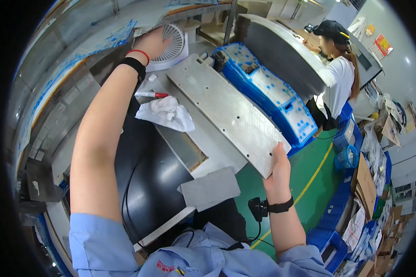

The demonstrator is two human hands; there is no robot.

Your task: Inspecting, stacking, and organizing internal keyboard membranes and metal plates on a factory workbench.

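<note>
My right hand (278, 171) grips the near right end of a long, pale metal plate (226, 111) with small holes along it. The plate slants away from me over the work table (224, 159). My left hand (151, 44) is stretched far forward, in front of a small white fan (173, 44). Its fingers are hard to make out, next to something grey and crumpled at the shelf edge. Between my arms lie a crumpled white cloth (166, 113) and a white marker with a red cap (151, 94). A grey block-shaped pad (210, 188) rests at the table's near edge.
Right of the plate stands a blue-edged mould-like part (272, 92), with a large curved grey piece (286, 51) behind it. A person in a black cap (339, 69) works at the far right. A blue basket (346, 157) and cardboard (365, 184) line the green floor (305, 184).
</note>
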